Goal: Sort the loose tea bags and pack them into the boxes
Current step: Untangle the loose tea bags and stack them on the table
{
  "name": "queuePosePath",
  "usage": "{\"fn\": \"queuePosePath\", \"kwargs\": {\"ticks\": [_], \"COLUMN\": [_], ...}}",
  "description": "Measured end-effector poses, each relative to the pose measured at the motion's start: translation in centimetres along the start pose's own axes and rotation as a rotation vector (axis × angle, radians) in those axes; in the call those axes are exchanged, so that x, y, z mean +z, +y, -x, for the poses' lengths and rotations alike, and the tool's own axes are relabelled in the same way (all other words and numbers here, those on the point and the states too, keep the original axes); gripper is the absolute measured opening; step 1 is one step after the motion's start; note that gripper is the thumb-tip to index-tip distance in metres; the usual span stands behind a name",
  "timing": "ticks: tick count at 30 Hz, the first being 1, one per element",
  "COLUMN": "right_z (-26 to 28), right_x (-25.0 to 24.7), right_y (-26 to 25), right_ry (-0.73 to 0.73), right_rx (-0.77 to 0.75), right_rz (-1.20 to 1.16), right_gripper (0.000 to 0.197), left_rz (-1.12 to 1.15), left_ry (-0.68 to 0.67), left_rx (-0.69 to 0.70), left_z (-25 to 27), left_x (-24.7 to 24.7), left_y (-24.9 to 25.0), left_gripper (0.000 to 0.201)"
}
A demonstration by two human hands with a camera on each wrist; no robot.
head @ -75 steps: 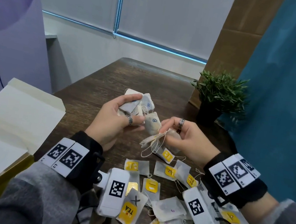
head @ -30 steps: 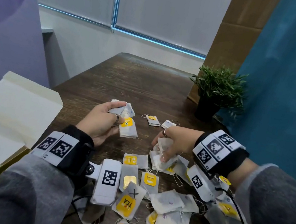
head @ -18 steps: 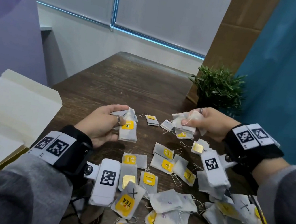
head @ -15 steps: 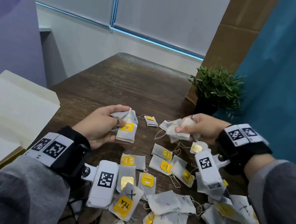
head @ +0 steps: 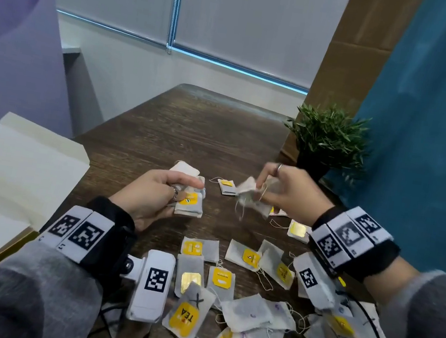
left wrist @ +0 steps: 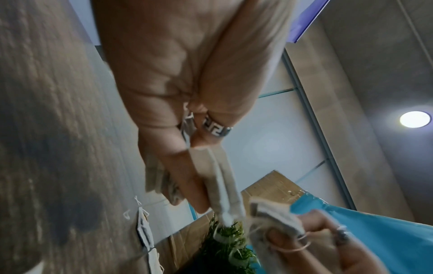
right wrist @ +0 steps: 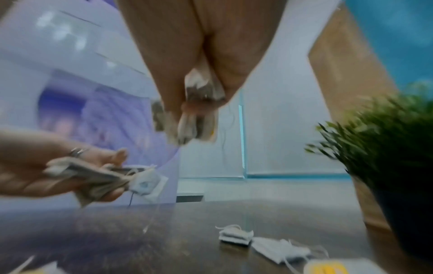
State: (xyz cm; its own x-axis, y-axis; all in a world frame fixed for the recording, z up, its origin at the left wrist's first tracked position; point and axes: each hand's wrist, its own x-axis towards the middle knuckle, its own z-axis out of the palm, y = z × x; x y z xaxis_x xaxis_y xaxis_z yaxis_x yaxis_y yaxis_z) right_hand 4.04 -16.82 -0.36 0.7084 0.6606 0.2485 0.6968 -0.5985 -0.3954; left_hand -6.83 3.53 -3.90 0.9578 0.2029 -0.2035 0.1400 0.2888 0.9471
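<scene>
My left hand grips a stack of tea bags above the wooden table, a yellow tag on top; the same stack shows in the left wrist view. My right hand is raised over the table and pinches a small bunch of tea bags with strings dangling; that bunch is blurred in the right wrist view. Several loose tea bags, yellow-tagged or plain, lie scattered on the near table. An open white box stands at the left.
A potted green plant stands at the table's right edge against a teal wall. A small folded tea bag lies alone between my hands. A cardboard panel leans behind the plant.
My right hand dipped into the pile, picked up a bunch of tea bags and lifted it to the far right. My left hand lowered its stack and stays there.
</scene>
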Motion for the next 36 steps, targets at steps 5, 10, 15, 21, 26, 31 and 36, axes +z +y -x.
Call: {"fn": "queuePosePath", "kwargs": {"ticks": [5,10,15,21,26,31,36], "right_z": [1.9,2.7,3.4,4.4,4.4,3.7,1.6], "right_x": [0.7,1.6,2.0,2.4,1.4,-0.1,0.8], "right_y": [-2.3,-2.6,-3.1,-3.0,-2.0,-1.9,-3.7], "right_ry": [0.467,0.435,0.242,0.188,0.435,0.238,0.136], "right_rx": [-0.651,-0.923,-0.653,-0.468,-0.468,0.121,0.294], "right_rz": [0.214,0.468,0.242,0.101,-0.039,-0.682,-1.132], "right_gripper": [0.008,0.013,0.014,0.024,0.009,0.025,0.021], "left_rz": [0.014,0.143,0.061,0.005,0.083,0.067,-0.002], "left_ry": [-0.063,-0.249,-0.338,-0.205,-0.111,-0.039,-0.063], "left_rx": [-0.015,-0.053,-0.047,0.016,0.050,0.088,0.094], "left_z": [0.4,0.6,1.3,0.9,1.1,0.9,0.8], "left_x": [0.5,1.0,1.1,1.2,1.1,1.3,2.1], "left_y": [0.3,0.7,0.6,0.1,0.6,0.3,0.0], "left_gripper": [0.047,0.044,0.032,0.019,0.012,0.011,0.010]}}
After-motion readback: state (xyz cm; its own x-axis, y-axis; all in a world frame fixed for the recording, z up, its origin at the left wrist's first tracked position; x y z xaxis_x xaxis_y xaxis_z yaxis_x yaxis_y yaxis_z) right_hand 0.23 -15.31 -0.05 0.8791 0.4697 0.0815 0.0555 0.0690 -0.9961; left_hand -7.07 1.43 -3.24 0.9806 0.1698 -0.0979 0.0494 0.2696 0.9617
